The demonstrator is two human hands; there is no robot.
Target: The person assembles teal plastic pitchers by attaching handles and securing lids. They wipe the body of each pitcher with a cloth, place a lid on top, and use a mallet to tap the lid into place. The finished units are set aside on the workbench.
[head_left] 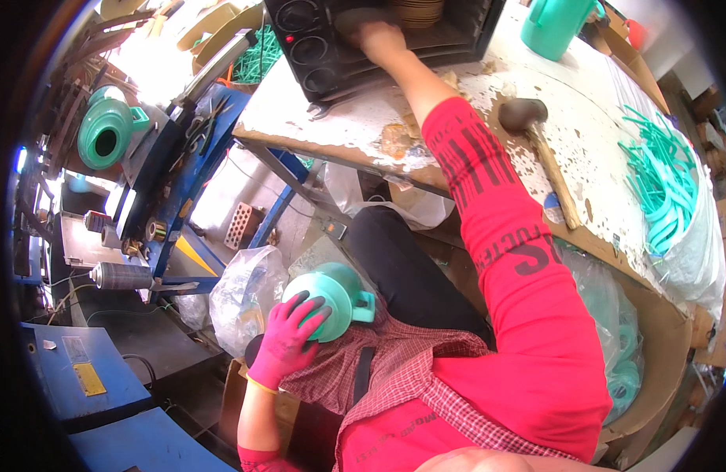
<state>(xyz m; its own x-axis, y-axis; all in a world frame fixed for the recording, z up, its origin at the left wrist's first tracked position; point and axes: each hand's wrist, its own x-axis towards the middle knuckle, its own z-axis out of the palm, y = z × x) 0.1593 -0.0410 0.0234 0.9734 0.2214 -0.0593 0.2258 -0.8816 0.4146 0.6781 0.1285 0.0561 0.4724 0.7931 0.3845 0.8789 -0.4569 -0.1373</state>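
Observation:
My left hand, in a pink and grey glove, grips a teal plastic jug by its base, held over my lap with its handle pointing right. My right arm in a red sleeve stretches up across the worn white table. My bare right hand reaches into the open front of a black oven-like machine; its fingers rest on something dark inside that I cannot make out. A black rubber mallet with a wooden handle lies on the table just right of my right arm.
Another teal jug stands at the table's far right, one more lies left on a blue workbench. Several teal plastic strips fill a white bag at right. Clear bags, spray cans and cardboard boxes crowd the floor.

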